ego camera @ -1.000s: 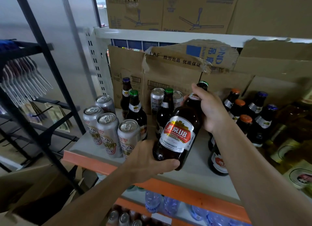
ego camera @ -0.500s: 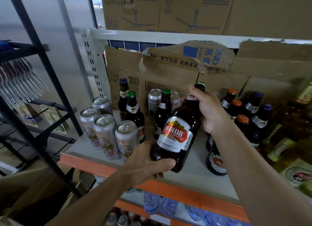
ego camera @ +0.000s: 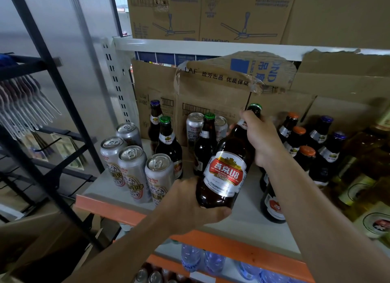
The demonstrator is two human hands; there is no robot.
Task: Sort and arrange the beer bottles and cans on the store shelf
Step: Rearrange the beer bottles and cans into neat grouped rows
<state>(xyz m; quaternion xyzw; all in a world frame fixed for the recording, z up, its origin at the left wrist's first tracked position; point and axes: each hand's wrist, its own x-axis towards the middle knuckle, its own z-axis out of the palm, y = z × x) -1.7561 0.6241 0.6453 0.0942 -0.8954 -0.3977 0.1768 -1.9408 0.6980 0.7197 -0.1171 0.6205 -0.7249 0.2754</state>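
Note:
A large brown U8 beer bottle (ego camera: 225, 173) with a red-and-white label and green cap is held tilted above the shelf (ego camera: 242, 219). My left hand (ego camera: 190, 204) cups its base, and my right hand (ego camera: 259, 139) grips its neck. Several silver beer cans (ego camera: 133, 166) stand at the shelf's left front. Green-capped brown bottles (ego camera: 168, 145) stand behind them, with two more cans (ego camera: 194, 128) further back. Orange-capped bottles (ego camera: 299, 143) and blue-capped bottles (ego camera: 325, 135) stand to the right, partly hidden by my right arm.
Torn cardboard boxes (ego camera: 211, 92) line the back of the shelf, and ceiling-fan cartons (ego camera: 202, 14) sit on the shelf above. A black metal rack (ego camera: 42, 88) with hanging goods stands left. Water bottles (ego camera: 190, 259) fill the lower shelf. Green-labelled bottles (ego camera: 369, 177) crowd the far right.
The bottle stays in both hands with almost the same tilt; the view has shifted slightly. Nothing on the shelf has moved.

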